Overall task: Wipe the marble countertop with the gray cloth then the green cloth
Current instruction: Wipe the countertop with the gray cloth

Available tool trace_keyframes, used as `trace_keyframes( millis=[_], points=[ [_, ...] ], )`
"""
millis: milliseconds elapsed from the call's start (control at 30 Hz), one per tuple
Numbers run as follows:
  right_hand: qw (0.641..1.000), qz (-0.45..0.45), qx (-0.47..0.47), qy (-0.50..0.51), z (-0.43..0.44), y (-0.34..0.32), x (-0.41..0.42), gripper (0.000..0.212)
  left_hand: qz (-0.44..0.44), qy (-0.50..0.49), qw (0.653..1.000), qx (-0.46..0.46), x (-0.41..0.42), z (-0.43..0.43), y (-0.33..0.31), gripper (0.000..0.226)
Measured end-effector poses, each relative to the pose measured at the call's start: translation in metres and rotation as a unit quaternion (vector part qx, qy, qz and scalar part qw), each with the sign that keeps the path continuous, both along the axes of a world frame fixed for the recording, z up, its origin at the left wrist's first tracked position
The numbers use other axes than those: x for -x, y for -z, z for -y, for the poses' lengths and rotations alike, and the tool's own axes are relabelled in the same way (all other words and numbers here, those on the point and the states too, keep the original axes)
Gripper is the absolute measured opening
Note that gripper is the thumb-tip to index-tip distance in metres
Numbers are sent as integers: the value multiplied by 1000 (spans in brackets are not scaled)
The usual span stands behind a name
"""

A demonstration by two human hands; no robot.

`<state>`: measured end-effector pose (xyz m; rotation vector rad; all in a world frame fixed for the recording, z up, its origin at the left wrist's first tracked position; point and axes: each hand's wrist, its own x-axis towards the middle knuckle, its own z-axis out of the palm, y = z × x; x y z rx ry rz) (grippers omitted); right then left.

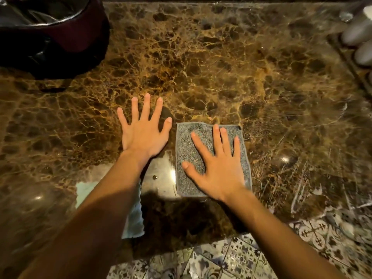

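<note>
The gray cloth (187, 146) lies flat on the marble countertop (221, 67), near the front edge and a little right of centre. It is a near-square piece with a nubby, woven-looking surface and a smooth stitched border running round its rim; the far right corner has a small tab or loose thread sticking out. The right hand (217, 168) rests on top of it, palm down, fingers spread wide and flat, pressing rather than gripping; nothing is pinched between the fingers.

The left hand (144, 130) lies flat on the bare stone just beside the cloth's left edge, fingers also splayed wide, holding nothing. Its thumb tip comes close to the cloth's far left corner, but whether they touch cannot be told.

The green cloth (133, 216) sits near the front edge of the countertop, mostly hidden under the left forearm. What shows is pale mint, soft and fluffy-looking, with a ragged or scalloped edge on its right side.

The countertop is polished dark brown stone with a web of golden-tan veins, glossy enough to carry bright light spots. At the far left stands a round dark pot (52, 33) with a shiny metal rim. At the far right are blurred pale rounded containers (360, 33). Below the counter edge, patterned floor tiles (231, 260) in blue-gray and white show.
</note>
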<state>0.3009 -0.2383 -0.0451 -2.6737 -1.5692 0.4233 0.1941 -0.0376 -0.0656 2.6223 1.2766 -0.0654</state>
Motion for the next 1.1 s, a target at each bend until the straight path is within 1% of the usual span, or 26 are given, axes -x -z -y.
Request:
trace_keyframes(
  millis=[100, 200, 300, 400, 500, 667, 833, 933, 1100],
  points=[
    [1000, -7, 18, -9, 45, -2, 31, 79, -3, -2, 1000, 7, 0, 0, -2, 69],
    [1000, -3, -1, 1, 79, 0, 54, 83, -6, -2, 1000, 13, 0, 1, -3, 70],
    [1000, 1, 11, 9, 91, 4, 63, 85, 6, -1, 1000, 10, 0, 2, -3, 70],
    [1000, -3, 16, 10, 82, 1, 57, 86, 8, 0, 1000, 8, 0, 2, -2, 70],
    [997, -22, 69, 19, 54, -5, 37, 83, 6, 0, 1000, 7, -1, 1, -1, 70],
    [998, -8, 10, 60, -27, 4, -20, 83, 5, -3, 1000, -13, -2, 2, 0, 68],
    [996, -2, -7, 87, -122, 11, -92, 88, -5, -2, 1000, -26, -2, 3, 2, 68],
    [995, -7, -12, 95, -173, 11, -134, 90, -9, -3, 1000, -19, -3, 2, 1, 69],
    [995, -4, -21, 99, -219, 11, -179, 89, -18, -3, 1000, -10, -4, 0, 2, 69]
  ],
)
